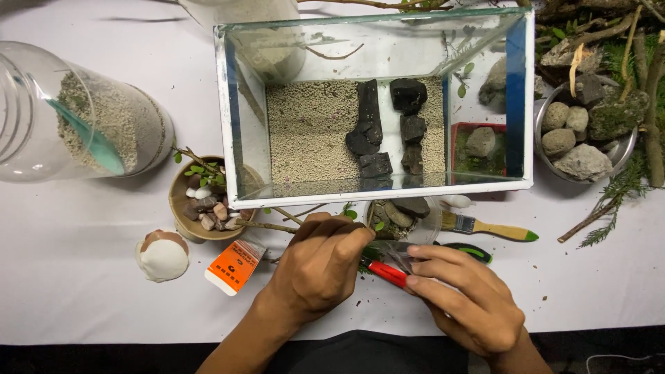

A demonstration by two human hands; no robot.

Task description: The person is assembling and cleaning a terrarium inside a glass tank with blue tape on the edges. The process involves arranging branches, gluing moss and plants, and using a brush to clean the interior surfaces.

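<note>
A slim red-handled tool (386, 273) lies slantwise between both hands, just in front of the glass tank (374, 104). Its red handle is glossy, with a dark band where it runs up under the left fingers; the working end is hidden, so I cannot tell what kind of tip it has. The right hand (464, 294) is loosely curled, its thumb and forefinger pinched on the lower end of the red handle. The left hand (320, 263) is bent into a closed fist-like curl over the upper end of the tool and over a thin leafy twig (267, 225) that runs out from under its fingers toward the tank's near left corner.

Just behind the hands, against the tank's front wall, sits a small clear cup of dark stones (402, 216). To its right lies a small paintbrush with a wooden handle and a green tip (488, 228), and a black-and-green handled tool (465, 251) shows just above the right hand.

Inside the tank, a bed of pale gravel (312, 131) covers the floor, with two rows of black rocks (388, 128) standing toward the right.

Left of the tank's near corner is a brown bowl of mixed pebbles (204, 208), then an orange-and-white packet (234, 266) and a white shell (163, 256). Farther left a clear jar of sandy grit (104, 125) lies on its side. Right of the tank stands a metal bowl of grey stones (585, 135). All rests on the white-covered counter (83, 291).
</note>
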